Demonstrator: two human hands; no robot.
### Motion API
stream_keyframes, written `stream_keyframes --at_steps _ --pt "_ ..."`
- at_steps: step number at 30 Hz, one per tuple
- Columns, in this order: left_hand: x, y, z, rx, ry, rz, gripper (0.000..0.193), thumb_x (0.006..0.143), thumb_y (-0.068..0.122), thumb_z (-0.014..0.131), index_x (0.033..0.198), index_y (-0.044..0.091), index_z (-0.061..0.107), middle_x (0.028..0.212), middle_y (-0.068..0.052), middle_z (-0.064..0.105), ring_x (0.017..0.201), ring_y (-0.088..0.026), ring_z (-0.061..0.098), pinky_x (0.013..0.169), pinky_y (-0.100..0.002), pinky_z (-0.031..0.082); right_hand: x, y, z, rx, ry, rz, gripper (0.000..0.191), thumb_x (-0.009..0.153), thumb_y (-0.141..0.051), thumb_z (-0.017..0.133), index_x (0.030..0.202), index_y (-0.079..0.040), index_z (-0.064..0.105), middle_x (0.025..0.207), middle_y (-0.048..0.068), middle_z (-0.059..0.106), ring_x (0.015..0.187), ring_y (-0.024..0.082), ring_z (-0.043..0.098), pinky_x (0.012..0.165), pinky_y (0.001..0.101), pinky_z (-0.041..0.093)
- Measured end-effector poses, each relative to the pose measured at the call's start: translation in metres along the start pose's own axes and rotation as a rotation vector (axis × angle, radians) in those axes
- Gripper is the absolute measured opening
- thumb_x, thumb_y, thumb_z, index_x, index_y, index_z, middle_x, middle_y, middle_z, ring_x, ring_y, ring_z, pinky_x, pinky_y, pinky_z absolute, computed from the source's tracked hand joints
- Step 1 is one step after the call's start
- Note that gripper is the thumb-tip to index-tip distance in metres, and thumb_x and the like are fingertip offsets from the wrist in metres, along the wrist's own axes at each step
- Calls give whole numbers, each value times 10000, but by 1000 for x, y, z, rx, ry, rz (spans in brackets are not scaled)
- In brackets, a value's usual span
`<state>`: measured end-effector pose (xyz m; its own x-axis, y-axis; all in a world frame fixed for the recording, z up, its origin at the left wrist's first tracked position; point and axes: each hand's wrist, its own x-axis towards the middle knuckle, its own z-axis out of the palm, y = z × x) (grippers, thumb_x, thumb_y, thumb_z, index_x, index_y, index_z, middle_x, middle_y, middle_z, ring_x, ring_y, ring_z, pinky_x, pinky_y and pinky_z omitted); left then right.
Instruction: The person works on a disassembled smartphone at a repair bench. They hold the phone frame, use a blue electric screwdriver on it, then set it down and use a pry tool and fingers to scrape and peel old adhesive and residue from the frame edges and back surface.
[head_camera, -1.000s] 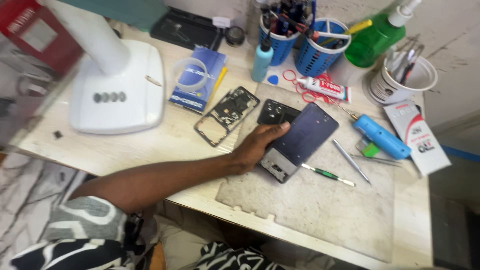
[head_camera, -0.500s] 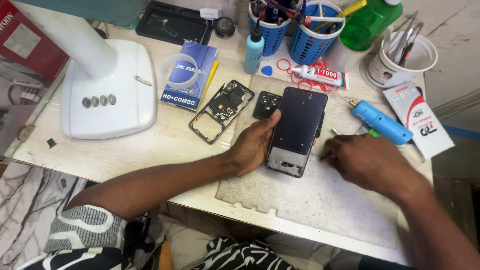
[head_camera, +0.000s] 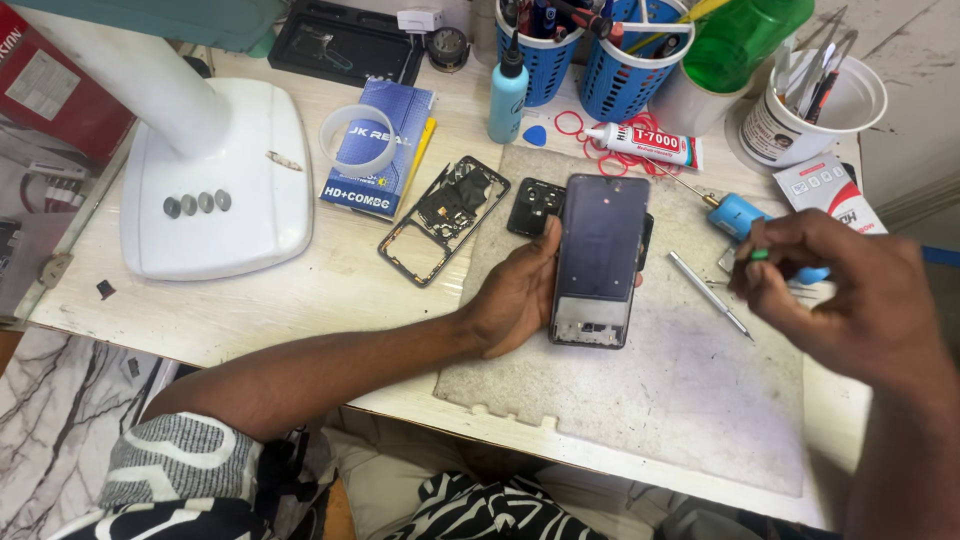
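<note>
- Left hand (head_camera: 520, 295) grips a dark phone (head_camera: 598, 260): thumb on the near long edge, fingers wrapped behind it, mostly hidden.
- Phone sits over the grey work mat (head_camera: 690, 390), long axis running away from the person, screen end far, open lower end with exposed parts near. Can't tell if it rests on the mat or is lifted slightly.
- Right hand (head_camera: 850, 300) is off to the right of the phone, apart from it, fingers pinched shut on a small green-tipped tool (head_camera: 760, 256); the tool's shaft is hidden in the fist, so its kind is unclear.
- Key relation: phone lies left of the right fingers, its right long edge facing them; left hand is already on it, right hand is the free working one.
- Between right fingers and phone: a thin metal tool (head_camera: 710, 295) lying diagonally on the mat.
- Just beyond the right fingers: a blue device (head_camera: 738, 214), partly covered by the hand.
- Left of the left fingers on the surface (head_camera: 330, 300): an empty phone frame (head_camera: 442, 220); a small black camera-cover piece (head_camera: 535, 206) just beyond the thumb, partly behind the phone.
- Farther off: glue tube (head_camera: 645, 145), blue baskets (head_camera: 625, 70) of tools, white cup (head_camera: 820, 110), white lamp base (head_camera: 220, 190).
- Right forearm is cut off by the frame edge.
</note>
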<state>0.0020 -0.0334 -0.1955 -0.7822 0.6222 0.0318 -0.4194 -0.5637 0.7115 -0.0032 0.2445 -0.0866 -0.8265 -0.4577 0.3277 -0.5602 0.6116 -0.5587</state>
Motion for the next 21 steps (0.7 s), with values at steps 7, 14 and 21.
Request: stream_keyframes --at_steps 7,14,21 --pt "2 -14 1 -82 82 -33 675 1141 554 300 1577 44 370 1462 -117 554 1356 -209 565 1186 -432 468 -15 -11 66 -358 0 -393 616 740 -110 766 1337 -229 676 824 22 662 660 204 598 569 386 483" --pt "-6 -2 4 -143 -40 81 775 1108 643 221 1540 42 451 1434 -123 594 1340 -214 592 1172 -398 493 -9 -36 74 -360 -64 -308 613 748 -137 785 1342 -251 689 884 28 658 621 178 604 508 353 493" --pt "-3 11 12 -241 -42 161 805 1115 668 189 1592 49 381 1449 -179 578 1296 -280 612 1097 -440 545 -16 -44 83 -357 -49 -375 554 774 -122 807 1308 -234 709 888 7 672 569 154 585 469 343 479"
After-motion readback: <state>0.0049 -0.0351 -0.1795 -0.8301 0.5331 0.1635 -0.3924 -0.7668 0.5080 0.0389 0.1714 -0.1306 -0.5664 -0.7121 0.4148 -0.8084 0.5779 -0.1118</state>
